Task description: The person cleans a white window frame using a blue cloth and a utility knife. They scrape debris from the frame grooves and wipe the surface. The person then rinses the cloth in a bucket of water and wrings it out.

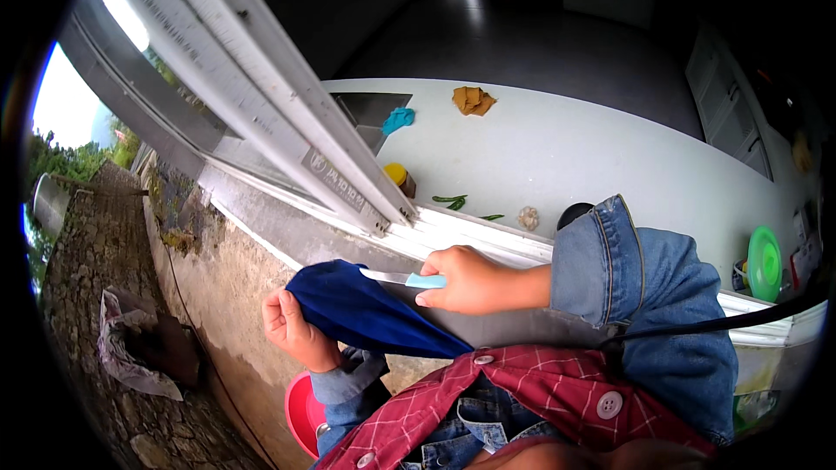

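Observation:
My left hand (300, 331) grips the left edge of a dark blue cloth (370, 309), fingers closed on it. The cloth stretches from there down to my red checked shirt front. Closed round the light blue handle of a small knife (425, 281) is my right hand (477, 280). The knife's pale blade points left and lies along the upper edge of the cloth; whether it touches the cloth I cannot tell. Both hands are outside a window opening, just on the near side of the white sliding track (514, 248).
Beyond the track, a white counter (557, 148) bears a brown cloth (473, 101), a turquoise cloth (398, 120), green chillies (453, 201), a garlic bulb (528, 218) and a yellow-lidded jar (398, 176). A window frame (261, 96) slants at left. A red bucket (302, 413) stands below.

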{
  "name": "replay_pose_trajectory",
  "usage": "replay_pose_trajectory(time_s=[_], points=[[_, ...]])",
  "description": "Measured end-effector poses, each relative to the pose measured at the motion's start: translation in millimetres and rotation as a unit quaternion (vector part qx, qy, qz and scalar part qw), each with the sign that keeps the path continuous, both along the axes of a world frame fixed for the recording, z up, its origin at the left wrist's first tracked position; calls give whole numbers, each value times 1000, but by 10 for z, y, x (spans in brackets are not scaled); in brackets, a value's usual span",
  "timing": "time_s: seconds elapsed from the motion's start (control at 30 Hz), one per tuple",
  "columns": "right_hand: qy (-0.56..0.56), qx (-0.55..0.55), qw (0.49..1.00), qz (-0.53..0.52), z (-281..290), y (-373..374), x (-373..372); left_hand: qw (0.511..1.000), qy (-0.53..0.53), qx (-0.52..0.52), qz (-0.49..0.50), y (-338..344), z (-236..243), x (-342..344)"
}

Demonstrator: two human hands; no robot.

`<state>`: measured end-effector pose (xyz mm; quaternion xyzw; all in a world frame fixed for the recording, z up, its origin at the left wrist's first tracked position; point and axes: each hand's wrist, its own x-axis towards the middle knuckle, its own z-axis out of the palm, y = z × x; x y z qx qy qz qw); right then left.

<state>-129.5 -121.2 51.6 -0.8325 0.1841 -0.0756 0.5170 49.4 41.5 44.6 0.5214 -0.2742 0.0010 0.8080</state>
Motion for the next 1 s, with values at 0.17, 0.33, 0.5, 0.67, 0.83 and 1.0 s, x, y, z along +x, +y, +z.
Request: replay_pose_trajectory(time_s=[0.17, 0.33, 0.5, 0.67, 0.83, 1.0], points=[[-88, 120, 989, -25, -440, 417, 58, 996, -9, -87, 14, 128, 269, -206], [69, 248, 961, 99, -379, 574, 153, 991, -48, -121, 33, 278, 421, -421], [67, 207, 972, 94, -379, 524, 256, 991, -45, -119, 51, 335, 443, -533], [-81, 137, 987, -16, -534, 449, 362, 991, -39, -122, 47, 324, 532, -624], [-8, 99, 985, 138, -378, 519, 331, 987, -59, -141, 54, 352, 547, -573], [-105, 72, 991, 46, -140, 394, 86, 983, -60, -143, 97, 528, 458, -372]])
